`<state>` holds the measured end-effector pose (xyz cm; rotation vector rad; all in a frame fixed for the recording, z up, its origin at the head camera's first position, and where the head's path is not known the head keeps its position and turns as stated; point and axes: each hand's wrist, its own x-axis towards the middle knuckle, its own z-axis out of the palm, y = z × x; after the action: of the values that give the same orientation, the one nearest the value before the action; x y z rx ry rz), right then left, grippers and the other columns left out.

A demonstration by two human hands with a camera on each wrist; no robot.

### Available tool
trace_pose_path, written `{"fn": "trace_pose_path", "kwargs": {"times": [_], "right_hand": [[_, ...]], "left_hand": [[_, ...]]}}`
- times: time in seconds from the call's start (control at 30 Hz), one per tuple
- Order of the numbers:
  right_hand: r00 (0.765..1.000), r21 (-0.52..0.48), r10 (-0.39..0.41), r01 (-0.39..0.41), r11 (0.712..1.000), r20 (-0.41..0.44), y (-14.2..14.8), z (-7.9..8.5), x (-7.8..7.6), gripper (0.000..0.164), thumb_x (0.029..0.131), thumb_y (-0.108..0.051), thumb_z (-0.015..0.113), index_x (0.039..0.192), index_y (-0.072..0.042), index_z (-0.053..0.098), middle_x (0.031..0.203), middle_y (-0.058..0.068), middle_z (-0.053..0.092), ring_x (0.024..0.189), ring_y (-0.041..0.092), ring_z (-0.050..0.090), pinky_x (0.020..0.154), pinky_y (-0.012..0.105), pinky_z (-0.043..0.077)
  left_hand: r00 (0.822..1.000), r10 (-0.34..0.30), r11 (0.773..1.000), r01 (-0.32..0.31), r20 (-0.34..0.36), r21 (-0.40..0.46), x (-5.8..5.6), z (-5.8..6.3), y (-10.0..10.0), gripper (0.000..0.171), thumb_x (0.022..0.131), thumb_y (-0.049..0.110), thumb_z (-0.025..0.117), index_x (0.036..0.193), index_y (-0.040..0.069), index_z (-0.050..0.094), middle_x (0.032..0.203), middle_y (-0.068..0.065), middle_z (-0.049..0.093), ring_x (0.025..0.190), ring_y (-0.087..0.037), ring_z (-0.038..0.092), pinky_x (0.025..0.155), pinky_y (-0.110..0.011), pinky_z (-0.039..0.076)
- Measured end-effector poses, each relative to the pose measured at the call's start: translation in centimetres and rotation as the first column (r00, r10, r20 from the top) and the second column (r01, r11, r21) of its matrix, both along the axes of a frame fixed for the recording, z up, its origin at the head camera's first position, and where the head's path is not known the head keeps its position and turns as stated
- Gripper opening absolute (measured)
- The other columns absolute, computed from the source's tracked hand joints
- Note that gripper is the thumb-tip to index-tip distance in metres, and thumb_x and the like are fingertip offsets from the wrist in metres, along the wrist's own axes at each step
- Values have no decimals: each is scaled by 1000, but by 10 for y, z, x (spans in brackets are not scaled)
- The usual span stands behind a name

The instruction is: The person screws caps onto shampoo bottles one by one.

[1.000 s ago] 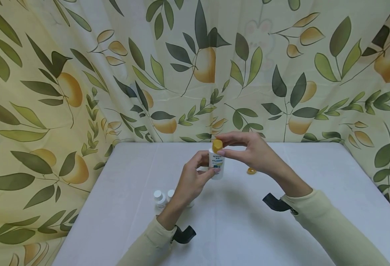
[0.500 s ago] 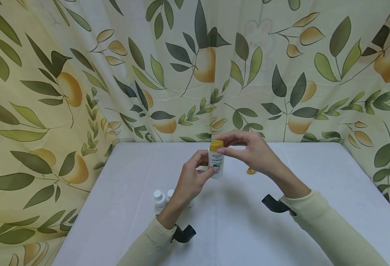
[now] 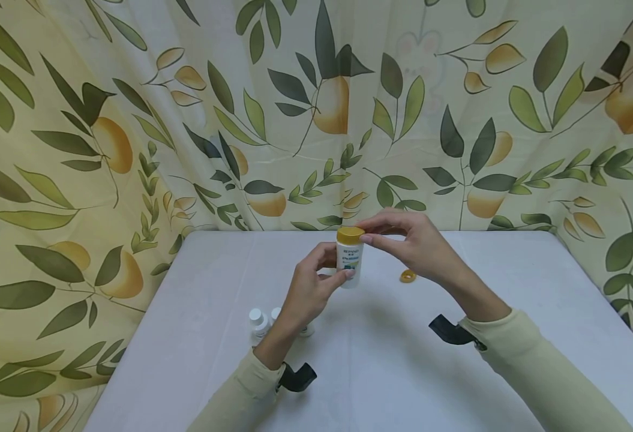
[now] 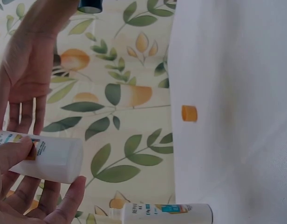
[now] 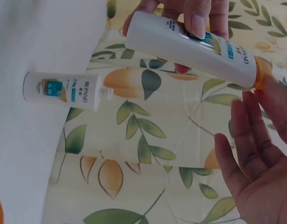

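My left hand (image 3: 311,288) grips a white lotion bottle (image 3: 350,261) upright above the table, thumb on its printed label. An orange cap (image 3: 350,234) sits on top of it. At the cap's right edge, my right hand (image 3: 410,243) pinches with thumb and forefinger. Seen from the right wrist, a fingertip meets the cap (image 5: 262,72), while the other fingers stand loosely apart. The left wrist view shows the lower end of the bottle (image 4: 64,158) within the left fingers.
A loose orange cap (image 3: 408,276) lies on the white-covered table (image 3: 483,258). Small white bottles (image 3: 259,323) stand left of my left forearm, partly hidden by it. One uncapped bottle (image 5: 62,91) shows its narrow neck. A leaf-and-fruit patterned curtain (image 3: 273,120) hangs behind the table.
The orange cap was tilted on the bottle a second ago and now sits level. The right fingers have shifted from the cap's front to its right edge. The left hand keeps its grip.
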<state>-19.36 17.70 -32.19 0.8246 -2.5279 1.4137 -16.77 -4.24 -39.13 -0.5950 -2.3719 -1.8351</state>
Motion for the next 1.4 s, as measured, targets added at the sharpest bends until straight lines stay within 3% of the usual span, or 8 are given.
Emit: {"fn": "trace_pose_path", "kwargs": {"times": [0.13, 0.3, 0.67, 1.4], "right_hand": [[1000, -4, -4, 4, 1000, -11, 0, 0, 0, 23, 93, -15, 75, 116, -18, 75, 111, -6, 70, 105, 11, 64, 95, 28, 54], [1000, -23, -2, 2, 1000, -9, 1, -2, -1, 23, 91, -12, 76, 114, -14, 75, 112, -2, 71, 107, 14, 64, 94, 27, 55], [995, -39, 71, -69, 997, 71, -4, -3, 0, 43, 92, -15, 77, 133, -11, 67, 128, 4, 69, 116, 22, 66, 103, 50, 52], [998, -51, 17, -14, 999, 54, -5, -5, 2, 34, 90, -20, 79, 124, -15, 72, 120, 0, 71, 110, 18, 65, 104, 51, 49]], "left_hand": [[1000, -2, 1000, 2, 3, 2, 0, 1, 0, 46, 91, 7, 76, 134, 12, 57, 126, -6, 65, 111, -23, 66, 87, -28, 60], [1000, -8, 1000, 8, 8, 4, 1, 1, 0, 45, 92, 8, 75, 133, 13, 58, 125, -7, 65, 110, -24, 66, 87, -28, 60], [1000, -30, 999, 30, -3, 20, 3, 1, 1, 47, 91, 6, 75, 135, 12, 57, 126, -7, 65, 112, -24, 66, 87, -28, 60], [1000, -16, 1000, 16, -2, 18, 3, 2, -1, 46, 91, 9, 76, 133, 13, 59, 125, -6, 66, 111, -24, 66, 87, -28, 60]]}}
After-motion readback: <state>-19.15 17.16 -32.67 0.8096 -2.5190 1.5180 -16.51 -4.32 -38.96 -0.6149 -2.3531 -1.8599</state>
